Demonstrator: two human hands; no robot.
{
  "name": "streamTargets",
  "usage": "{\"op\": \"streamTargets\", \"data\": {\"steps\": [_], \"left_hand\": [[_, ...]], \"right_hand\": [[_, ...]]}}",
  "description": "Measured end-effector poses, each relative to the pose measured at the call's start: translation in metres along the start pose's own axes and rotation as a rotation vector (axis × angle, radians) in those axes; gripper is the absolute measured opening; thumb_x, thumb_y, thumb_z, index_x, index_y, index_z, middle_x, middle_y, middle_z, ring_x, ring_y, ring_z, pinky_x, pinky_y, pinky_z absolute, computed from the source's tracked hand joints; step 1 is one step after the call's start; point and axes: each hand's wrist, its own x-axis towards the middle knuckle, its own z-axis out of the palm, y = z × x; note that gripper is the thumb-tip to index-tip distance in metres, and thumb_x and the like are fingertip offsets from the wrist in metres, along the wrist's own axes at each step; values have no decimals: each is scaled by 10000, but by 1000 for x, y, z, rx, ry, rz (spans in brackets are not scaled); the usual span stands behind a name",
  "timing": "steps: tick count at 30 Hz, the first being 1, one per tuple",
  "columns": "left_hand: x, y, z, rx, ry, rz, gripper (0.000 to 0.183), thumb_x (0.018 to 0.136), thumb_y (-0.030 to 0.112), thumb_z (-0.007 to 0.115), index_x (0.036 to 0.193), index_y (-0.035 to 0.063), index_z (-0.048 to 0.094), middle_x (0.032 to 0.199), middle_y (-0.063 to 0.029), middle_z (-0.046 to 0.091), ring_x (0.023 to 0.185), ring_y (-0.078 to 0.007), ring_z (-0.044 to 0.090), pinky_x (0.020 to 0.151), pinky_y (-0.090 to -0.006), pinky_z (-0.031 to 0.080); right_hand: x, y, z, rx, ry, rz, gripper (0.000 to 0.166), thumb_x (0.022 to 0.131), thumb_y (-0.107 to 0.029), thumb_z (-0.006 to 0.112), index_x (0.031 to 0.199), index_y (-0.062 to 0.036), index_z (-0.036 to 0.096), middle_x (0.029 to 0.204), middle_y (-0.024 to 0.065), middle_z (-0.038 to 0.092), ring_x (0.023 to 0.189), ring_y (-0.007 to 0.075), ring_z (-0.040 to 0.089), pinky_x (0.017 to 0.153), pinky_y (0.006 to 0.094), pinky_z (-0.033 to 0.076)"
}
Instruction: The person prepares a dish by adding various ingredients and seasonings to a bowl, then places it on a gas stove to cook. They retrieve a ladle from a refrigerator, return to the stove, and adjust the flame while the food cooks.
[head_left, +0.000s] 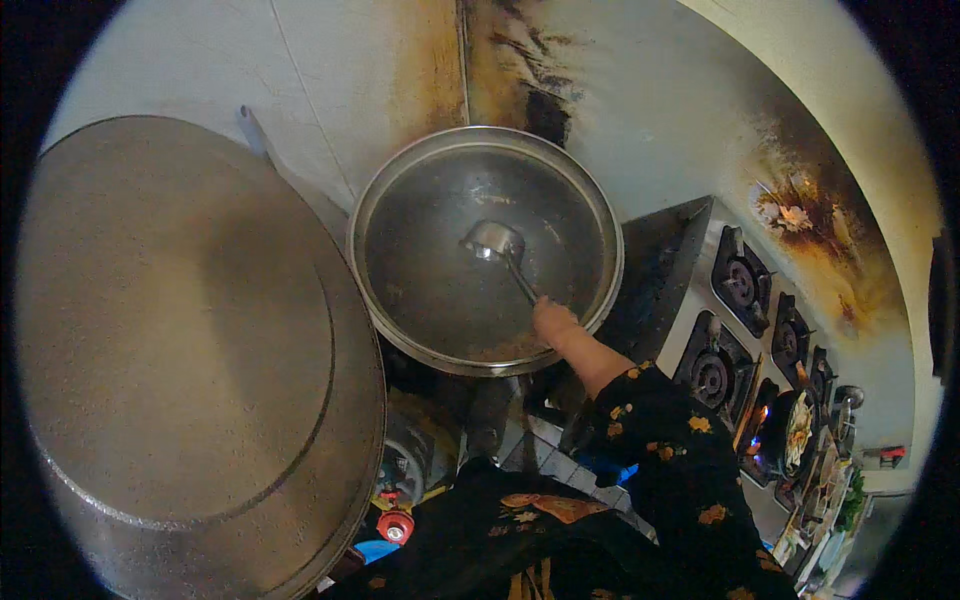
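Note:
My right hand (556, 322) grips the handle of a metal ladle (495, 238) and reaches over the near right rim of a large round stainless steel pot (361, 277). The ladle's bowl is inside the rim, near the middle of the pot. The pot seems to hold a clear liquid, though its level is hard to tell. A big round metal lid (165, 337), dotted with droplets, rises close to the camera on the left and overlaps the pot's left side. My left hand is out of view; what supports the lid is hidden.
To the right runs a steel gas stove (682, 319) with several burners. One burner has a lit flame (759, 427) beside a pan of food (799, 431). Below the pot's near side is a red valve-like fitting (394, 527). Scorched walls (427, 67) meet behind the pot.

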Motion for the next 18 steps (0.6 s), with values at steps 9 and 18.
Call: {"op": "streamTargets", "data": {"steps": [9,18], "left_hand": [[2,0,21,-59,-33,-38,379,802,431,525,579,135,448,472,27,367,383,-95,299,382,-260,231],[12,-15,125,-10,-235,-105,401,795,436,535,535,155,418,425,49,323,343,-75,251,346,-239,188]], "right_hand": [[-37,-7,-38,1836,-766,662,156,807,-128,567,718,-50,465,534,-4,404,418,78,394,342,200,315],[-181,33,-144,2128,-529,534,295,820,-122,554,1082,-32,454,686,15,474,429,28,391,333,145,286]]}}
